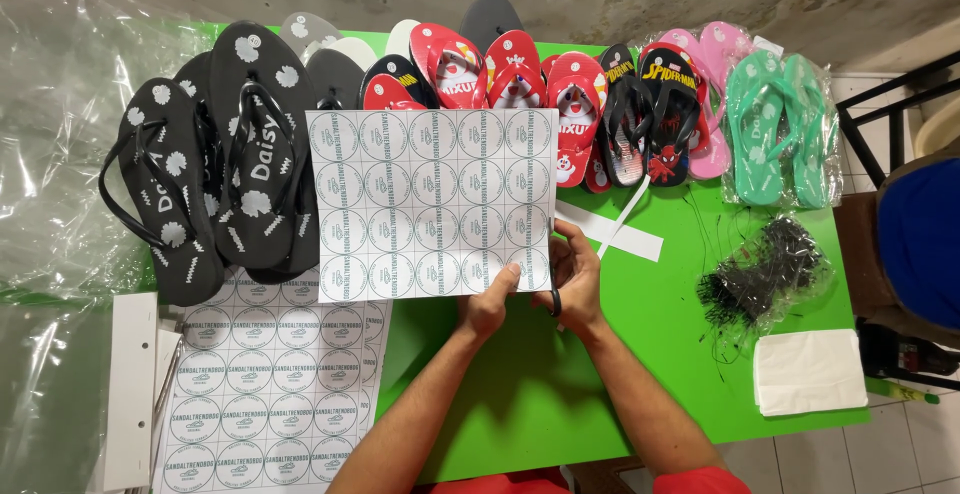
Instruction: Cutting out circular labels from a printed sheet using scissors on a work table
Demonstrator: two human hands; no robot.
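Note:
I hold up a white sheet of round printed stickers [432,204] over the green table [560,394]. My left hand [492,304] pinches the sheet's lower edge with thumb on top. My right hand [572,279] grips the sheet's lower right corner, and the dark handle of a pair of scissors loops around its fingers. A narrow white paper strip [625,235] lies just beyond my right hand.
Flip-flops line the far edge: black pairs [225,164] at left, red ones [515,69], black character pairs [650,114], pink and teal bagged pairs [780,129]. More sticker sheets [265,394] lie at lower left. A bag of black ties [765,269] and white paper [808,372] sit at right.

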